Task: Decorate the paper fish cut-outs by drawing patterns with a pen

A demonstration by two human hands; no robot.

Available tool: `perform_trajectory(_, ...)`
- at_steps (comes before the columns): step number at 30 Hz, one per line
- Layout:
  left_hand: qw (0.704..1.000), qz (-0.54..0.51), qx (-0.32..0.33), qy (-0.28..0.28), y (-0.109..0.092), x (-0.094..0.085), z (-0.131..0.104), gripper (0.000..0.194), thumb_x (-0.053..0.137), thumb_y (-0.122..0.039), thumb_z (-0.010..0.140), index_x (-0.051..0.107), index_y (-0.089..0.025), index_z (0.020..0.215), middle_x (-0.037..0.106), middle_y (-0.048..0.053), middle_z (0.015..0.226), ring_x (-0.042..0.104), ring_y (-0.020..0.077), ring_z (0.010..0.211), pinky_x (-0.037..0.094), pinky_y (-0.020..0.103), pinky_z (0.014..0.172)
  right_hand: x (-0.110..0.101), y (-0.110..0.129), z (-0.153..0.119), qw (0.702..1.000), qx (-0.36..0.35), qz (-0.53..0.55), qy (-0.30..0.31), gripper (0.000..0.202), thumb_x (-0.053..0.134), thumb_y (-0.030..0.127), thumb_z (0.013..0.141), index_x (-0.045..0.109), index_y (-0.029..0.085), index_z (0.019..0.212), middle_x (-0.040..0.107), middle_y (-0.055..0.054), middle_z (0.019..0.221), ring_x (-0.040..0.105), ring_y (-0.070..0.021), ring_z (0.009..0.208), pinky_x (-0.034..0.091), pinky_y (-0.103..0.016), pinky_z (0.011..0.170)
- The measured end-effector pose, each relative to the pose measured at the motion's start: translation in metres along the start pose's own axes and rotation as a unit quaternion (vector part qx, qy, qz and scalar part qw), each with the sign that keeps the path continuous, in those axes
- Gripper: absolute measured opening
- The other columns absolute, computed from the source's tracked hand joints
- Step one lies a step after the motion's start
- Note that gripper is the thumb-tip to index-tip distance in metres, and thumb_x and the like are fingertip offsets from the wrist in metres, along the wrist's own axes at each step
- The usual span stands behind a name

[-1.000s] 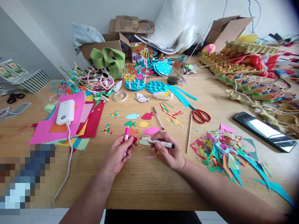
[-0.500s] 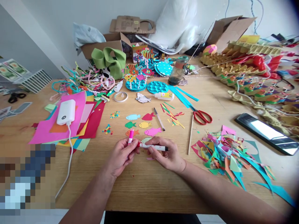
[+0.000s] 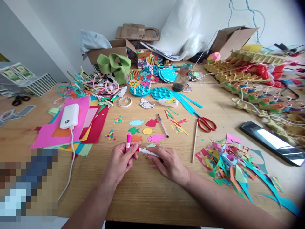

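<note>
On the near side of the pink paper fish (image 3: 156, 138), the left hand (image 3: 122, 159) grips an upright pink marker (image 3: 128, 142); the right hand (image 3: 170, 163) holds a white marker (image 3: 148, 152), its red end meeting the left hand. That fish looks cut and outlined; capping seems nearly complete.

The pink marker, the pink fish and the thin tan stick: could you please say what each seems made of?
The pink marker looks like smooth plastic, given its even colour. The pink fish seems matte paper or card, lying flat. The thin tan stick is probably dull wood or bamboo, judging by its pale colour.
</note>
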State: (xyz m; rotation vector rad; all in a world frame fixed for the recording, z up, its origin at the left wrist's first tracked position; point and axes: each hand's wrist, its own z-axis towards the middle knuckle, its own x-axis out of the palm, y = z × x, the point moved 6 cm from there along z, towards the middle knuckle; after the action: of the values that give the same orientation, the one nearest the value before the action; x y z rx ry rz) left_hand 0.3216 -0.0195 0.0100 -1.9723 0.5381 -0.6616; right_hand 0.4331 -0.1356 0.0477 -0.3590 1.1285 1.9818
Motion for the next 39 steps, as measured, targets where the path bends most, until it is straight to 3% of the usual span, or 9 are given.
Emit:
perform_trajectory(9,1.0,-0.022,-0.009,0.006,-0.001,0.002,-0.004,0.055,0.082,-0.053,0.062,0.07,-0.01,0.094,0.053,-0.005,0.053,0.031,0.0012,0.033,0.021,0.011,0.025,0.0,0.003,0.0,1.0,0.023,0.007,-0.008,0.016,0.048,0.021,0.098,0.057,0.018,0.111,0.067,-0.003,0.077,0.06,-0.0131,0.062,0.046,-0.023,0.059)
perform_trajectory(15,0.999,0.014,0.039,-0.022,-0.014,-0.003,-0.006,0.06,0.071,-0.062,0.072,0.067,-0.013,0.105,0.058,-0.002,0.055,0.033,0.0029,0.037,0.021,0.011,0.029,-0.002,0.006,0.0,0.999,-0.007,-0.019,-0.025,0.017,0.047,0.023,0.099,0.057,0.017,0.112,0.064,-0.002,0.073,0.058,-0.0123,0.059,0.045,-0.023,0.056)
perform_trajectory(19,0.995,0.055,0.048,-0.069,-0.01,-0.011,-0.001,0.056,0.073,-0.065,0.067,0.066,-0.012,0.085,0.054,-0.003,0.049,0.03,0.0018,0.034,0.017,0.012,0.031,0.0,0.01,-0.001,0.997,-0.035,-0.068,-0.011,0.019,0.047,0.022,0.099,0.056,0.014,0.114,0.06,-0.002,0.069,0.054,-0.0126,0.056,0.041,-0.024,0.051)
perform_trajectory(25,0.967,0.166,0.16,-0.107,-0.01,-0.013,-0.004,0.049,0.064,-0.064,0.077,0.063,-0.015,0.076,0.049,-0.003,0.051,0.04,0.0063,0.042,0.029,0.015,0.036,0.005,0.015,-0.002,0.998,-0.029,-0.061,-0.003,0.019,0.044,0.021,0.099,0.056,0.012,0.111,0.06,-0.003,0.069,0.054,-0.0136,0.057,0.041,-0.025,0.052)
perform_trajectory(29,0.954,0.207,0.186,-0.112,-0.011,-0.011,-0.007,0.045,0.059,-0.06,0.083,0.063,-0.016,0.076,0.05,-0.002,0.054,0.047,0.0095,0.048,0.036,0.018,0.041,0.005,0.019,-0.003,1.0,0.007,-0.022,-0.01,0.018,0.046,0.02,0.098,0.058,0.014,0.11,0.062,-0.003,0.069,0.056,-0.0134,0.057,0.042,-0.025,0.054)
perform_trajectory(36,0.966,0.153,0.176,-0.112,-0.012,-0.011,-0.011,0.044,0.062,-0.059,0.082,0.063,-0.015,0.074,0.048,-0.004,0.05,0.042,0.0074,0.044,0.032,0.016,0.038,0.005,0.018,-0.005,0.996,0.073,0.05,-0.032,0.012,0.05,0.019,0.095,0.06,0.017,0.102,0.061,0.0,0.066,0.053,-0.0106,0.053,0.04,-0.022,0.052)
perform_trajectory(39,0.983,0.07,0.148,-0.088,-0.014,-0.008,-0.01,0.042,0.062,-0.057,0.083,0.067,-0.015,0.087,0.048,-0.005,0.05,0.039,0.0065,0.04,0.029,0.016,0.035,0.007,0.017,-0.006,0.994,0.087,0.063,-0.031,0.012,0.049,0.019,0.096,0.059,0.017,0.103,0.06,0.001,0.066,0.051,-0.0101,0.052,0.039,-0.022,0.051)
